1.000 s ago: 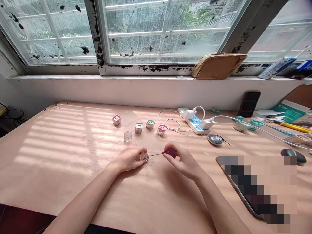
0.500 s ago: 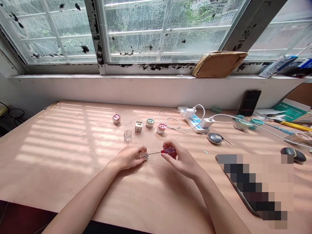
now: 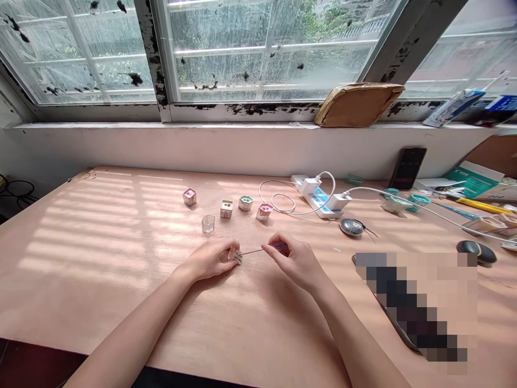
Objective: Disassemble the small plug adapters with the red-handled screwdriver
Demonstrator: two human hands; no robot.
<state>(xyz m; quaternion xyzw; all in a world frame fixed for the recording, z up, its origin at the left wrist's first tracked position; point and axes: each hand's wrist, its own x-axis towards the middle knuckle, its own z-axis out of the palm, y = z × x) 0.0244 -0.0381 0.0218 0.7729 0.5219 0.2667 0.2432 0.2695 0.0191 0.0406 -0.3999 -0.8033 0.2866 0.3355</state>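
Between the thumb and fingers of my left hand [image 3: 208,261] is a small pencil sharpener [image 3: 238,257], its metal parts facing right, held low over the table. My right hand [image 3: 297,264] is closed round the dark red handle of a screwdriver [image 3: 252,251]. Its thin shaft points left, with the tip at the sharpener; whether it sits on a screw is too small to tell. Behind my hands stand a clear hexagonal cup [image 3: 208,223], a yellowish sharpener [image 3: 226,208], a green one [image 3: 245,202] and two pink ones [image 3: 264,212].
A white power strip [image 3: 321,199] with plugged chargers and looping cable lies behind my right hand. Farther right are a dark mouse [image 3: 351,227], another black mouse [image 3: 476,253], a phone [image 3: 407,168] leaning on the wall, and a partly pixelated dark device [image 3: 383,307].
My right fingers have shifted forward on the screwdriver, covering more of its handle. The left hand still grips the sharpener; the whole view has shifted slightly.
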